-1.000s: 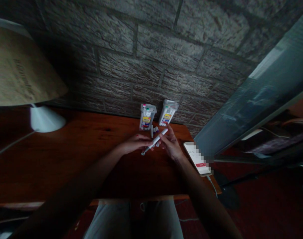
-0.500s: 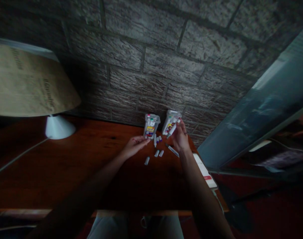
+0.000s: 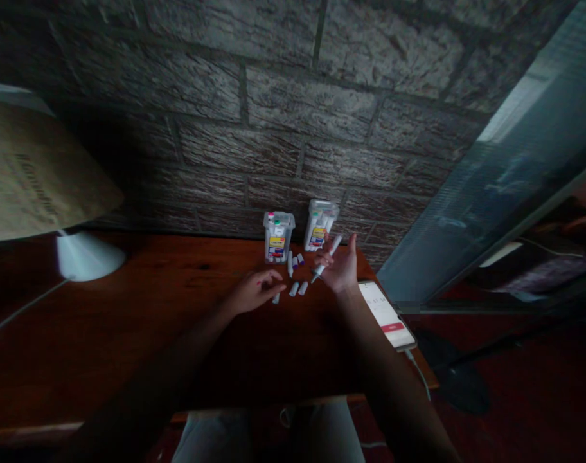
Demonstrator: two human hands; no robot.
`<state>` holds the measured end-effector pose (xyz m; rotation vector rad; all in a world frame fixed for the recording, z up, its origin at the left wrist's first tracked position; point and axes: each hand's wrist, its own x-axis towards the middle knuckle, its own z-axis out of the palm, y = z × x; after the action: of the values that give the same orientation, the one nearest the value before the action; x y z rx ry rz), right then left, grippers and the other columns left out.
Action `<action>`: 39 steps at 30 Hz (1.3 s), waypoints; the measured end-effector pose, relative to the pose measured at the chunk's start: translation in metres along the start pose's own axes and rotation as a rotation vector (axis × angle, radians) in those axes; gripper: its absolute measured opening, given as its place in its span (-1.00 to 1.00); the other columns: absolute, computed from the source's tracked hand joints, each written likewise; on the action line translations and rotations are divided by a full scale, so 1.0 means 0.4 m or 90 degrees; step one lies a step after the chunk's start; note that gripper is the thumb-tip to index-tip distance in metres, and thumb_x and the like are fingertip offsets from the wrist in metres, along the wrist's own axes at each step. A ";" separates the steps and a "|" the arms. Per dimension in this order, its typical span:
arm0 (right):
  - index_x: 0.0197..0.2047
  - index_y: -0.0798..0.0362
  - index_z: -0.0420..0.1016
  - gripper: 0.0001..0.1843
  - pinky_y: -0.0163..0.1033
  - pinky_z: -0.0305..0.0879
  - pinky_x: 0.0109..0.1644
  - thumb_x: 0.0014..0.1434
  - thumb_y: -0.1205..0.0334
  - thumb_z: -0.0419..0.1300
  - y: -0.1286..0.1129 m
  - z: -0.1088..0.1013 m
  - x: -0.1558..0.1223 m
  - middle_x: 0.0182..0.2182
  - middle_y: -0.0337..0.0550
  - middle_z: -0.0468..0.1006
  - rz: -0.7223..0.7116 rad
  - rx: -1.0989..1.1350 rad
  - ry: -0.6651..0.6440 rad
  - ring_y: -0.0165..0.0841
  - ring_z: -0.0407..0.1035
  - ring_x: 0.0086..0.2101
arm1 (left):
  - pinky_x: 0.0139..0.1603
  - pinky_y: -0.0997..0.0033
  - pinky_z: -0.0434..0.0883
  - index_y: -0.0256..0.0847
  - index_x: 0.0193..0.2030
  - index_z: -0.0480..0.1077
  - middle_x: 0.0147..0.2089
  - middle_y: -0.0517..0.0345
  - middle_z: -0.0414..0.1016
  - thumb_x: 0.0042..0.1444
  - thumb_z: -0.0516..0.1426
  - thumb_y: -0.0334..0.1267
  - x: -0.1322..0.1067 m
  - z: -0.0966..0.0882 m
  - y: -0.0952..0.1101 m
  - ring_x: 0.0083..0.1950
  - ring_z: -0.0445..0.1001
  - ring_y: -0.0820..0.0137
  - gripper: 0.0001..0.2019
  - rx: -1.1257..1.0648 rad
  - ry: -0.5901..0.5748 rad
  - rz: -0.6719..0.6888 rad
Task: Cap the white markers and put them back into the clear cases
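Note:
My right hand, palm turned up and thumb stretched out, grips a white marker under curled fingers, its narrow end slanting down to the left. Low over the table, my left hand has its fingers apart beside a small grey-white cap; whether it touches the cap I cannot tell. Between the hands lie two pale caps, a white marker and two white pieces with purple ends. Behind them stand two clear plastic marker boxes, the left box and the right box.
A lit phone with a cable lies at the table's right edge. On the left stands a lamp with a white base and brown paper shade. A stone-block wall rises behind the wooden table.
The view has shifted slightly right. My right palm has rolled upward with the marker still held. My left hand has moved from the left box toward the nearest cap. The dark-tipped marker is hidden now.

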<state>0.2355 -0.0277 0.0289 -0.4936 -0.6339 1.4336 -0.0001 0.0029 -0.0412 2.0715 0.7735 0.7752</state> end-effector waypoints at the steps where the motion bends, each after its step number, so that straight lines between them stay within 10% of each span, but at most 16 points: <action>1: -0.30 0.00 0.47 -0.39 -0.36 -0.01 -0.60 0.12 -0.43 0.13 0.004 -0.005 0.001 -0.65 -0.38 0.22 -0.005 0.000 -0.008 -0.49 -0.08 -0.65 | -0.31 0.49 0.31 -0.23 -0.12 0.46 -0.34 0.14 0.53 0.21 0.17 0.05 0.000 0.002 -0.001 -0.36 0.44 0.45 -0.65 -0.002 0.020 0.003; 12: -0.48 0.00 0.21 -0.48 -0.38 -0.29 -0.67 0.30 -0.23 -0.09 0.029 0.011 -0.004 -0.75 -0.49 -0.14 0.124 0.062 -0.003 -0.49 -0.41 -0.65 | -0.31 0.50 0.30 -0.22 -0.13 0.46 -0.35 0.19 0.50 0.25 0.10 0.03 -0.003 -0.004 0.019 -0.40 0.38 0.48 -0.66 0.054 0.062 -0.006; 26: -0.45 -0.02 0.19 -0.52 -0.38 -0.28 -0.69 0.28 -0.22 -0.09 0.045 0.013 -0.004 -0.76 -0.48 -0.09 0.156 0.072 -0.039 -0.51 -0.35 -0.69 | -0.31 0.50 0.29 -0.23 -0.18 0.46 -0.37 0.18 0.51 0.27 0.10 -0.02 -0.001 -0.001 0.020 -0.39 0.38 0.48 -0.71 0.071 0.121 0.025; 39: -0.48 -0.03 0.07 -0.53 -0.40 -0.36 -0.72 0.29 -0.20 -0.16 0.075 0.063 -0.023 -0.76 -0.50 -0.17 0.212 0.096 -0.009 -0.52 -0.43 -0.69 | -0.45 0.51 0.30 -0.24 -0.27 0.40 -0.49 0.20 0.48 0.18 0.16 0.03 0.007 0.001 0.062 -0.51 0.36 0.51 -0.68 -0.162 0.128 -0.045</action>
<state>0.1963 -0.0358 0.0270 -0.4854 -0.4634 1.7859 0.0083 -0.0080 -0.0205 1.7487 0.8070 0.9994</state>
